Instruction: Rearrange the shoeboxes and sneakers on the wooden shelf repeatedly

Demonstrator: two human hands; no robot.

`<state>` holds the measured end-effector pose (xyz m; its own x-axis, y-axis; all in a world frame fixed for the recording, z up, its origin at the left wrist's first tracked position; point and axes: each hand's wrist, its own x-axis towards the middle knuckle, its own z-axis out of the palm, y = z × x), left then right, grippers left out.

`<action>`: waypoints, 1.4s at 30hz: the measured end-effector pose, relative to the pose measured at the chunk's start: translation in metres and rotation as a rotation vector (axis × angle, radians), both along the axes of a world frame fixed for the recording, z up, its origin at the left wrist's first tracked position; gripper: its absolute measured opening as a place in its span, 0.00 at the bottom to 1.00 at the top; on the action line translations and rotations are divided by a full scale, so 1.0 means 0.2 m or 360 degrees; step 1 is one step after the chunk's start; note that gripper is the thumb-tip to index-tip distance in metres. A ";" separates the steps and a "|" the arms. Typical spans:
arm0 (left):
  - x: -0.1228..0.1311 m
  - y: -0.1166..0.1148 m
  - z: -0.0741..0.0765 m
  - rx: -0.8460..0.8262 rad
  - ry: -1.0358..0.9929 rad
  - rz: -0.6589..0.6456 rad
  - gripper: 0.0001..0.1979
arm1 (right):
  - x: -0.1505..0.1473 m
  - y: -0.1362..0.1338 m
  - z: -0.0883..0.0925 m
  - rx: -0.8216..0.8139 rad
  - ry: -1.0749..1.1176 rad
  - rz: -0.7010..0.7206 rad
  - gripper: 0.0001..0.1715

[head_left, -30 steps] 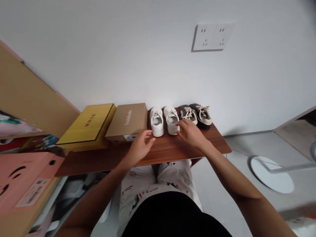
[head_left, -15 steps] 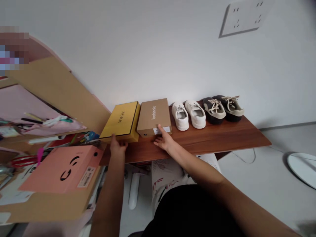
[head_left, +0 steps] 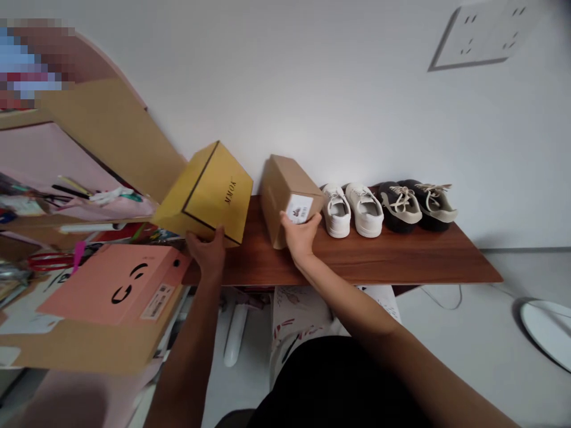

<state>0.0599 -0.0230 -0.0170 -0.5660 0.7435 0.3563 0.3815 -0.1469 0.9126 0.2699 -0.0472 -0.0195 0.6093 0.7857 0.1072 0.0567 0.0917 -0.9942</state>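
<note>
A yellow shoebox (head_left: 223, 196) with a black edge line and MMOK lettering is tilted up at the left end of the dark wooden bench (head_left: 357, 261). My left hand (head_left: 207, 249) grips its near end, thumb on the side facing me. Beside it, a brown cardboard shoebox (head_left: 279, 196) is tipped onto its side, a white label on its near end. My right hand (head_left: 301, 235) is closed around that labelled end. To its right stand a pair of white sneakers (head_left: 352, 208) and a pair of dark and beige sneakers (head_left: 414, 205).
A pink shoebox (head_left: 116, 282) lies on a cardboard surface at the left, below cluttered shelves (head_left: 57, 220). A wall socket panel (head_left: 484, 35) is at the upper right. A white round object (head_left: 548, 333) and a thin cable are on the floor.
Both boxes lay flat and are now tilted, the yellow one raised and turned towards the right, the brown one tipped onto its side. Both hands have closed on them.
</note>
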 end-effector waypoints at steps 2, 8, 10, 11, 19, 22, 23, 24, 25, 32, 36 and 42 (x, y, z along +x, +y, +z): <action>-0.03 -0.03 0.04 -0.0004 0.0501 0.0025 0.21 | 0.01 -0.03 0.04 0.0096 -0.0631 0.0116 0.32; -0.09 -0.03 0.02 -0.0127 0.1173 -0.0310 0.10 | 0.05 -0.05 0.04 0.0113 -0.2038 0.0535 0.15; -0.10 -0.02 -0.03 -0.0153 0.1158 -0.0361 0.08 | 0.06 -0.04 -0.01 0.0115 -0.2197 0.0550 0.17; -0.10 -0.01 -0.06 -0.0165 0.1127 -0.0386 0.07 | 0.06 -0.03 -0.04 0.0121 -0.2254 0.0564 0.18; -0.13 -0.05 -0.27 -0.0465 0.1769 -0.0465 0.10 | 0.04 -0.03 -0.24 -0.0030 -0.2351 0.0651 0.16; -0.17 -0.06 -0.32 -0.0510 0.2070 -0.0517 0.13 | 0.05 -0.03 -0.29 -0.0066 -0.2358 0.0689 0.17; -0.19 -0.05 -0.33 -0.0504 0.2105 -0.0526 0.13 | 0.05 -0.03 -0.31 -0.0066 -0.2351 0.0696 0.18; -0.21 -0.04 -0.34 -0.0491 0.2109 -0.0535 0.13 | 0.06 -0.02 -0.32 -0.0057 -0.2336 0.0701 0.20; -0.23 -0.03 -0.34 -0.0470 0.2083 -0.0548 0.13 | 0.06 -0.02 -0.33 -0.0045 -0.2314 0.0706 0.21; -0.27 0.03 -0.38 -0.0332 0.1426 -0.0452 0.06 | 0.08 0.00 -0.37 0.0071 -0.2156 0.0735 0.26; -0.13 -0.01 -0.31 -0.0172 0.1130 0.0076 0.09 | 0.14 -0.12 -0.34 0.0290 -0.1952 0.0571 0.25; 0.62 -0.20 -0.18 0.0342 0.0912 -0.0404 0.15 | 0.68 -0.30 -0.31 0.0220 -0.1492 -0.0283 0.28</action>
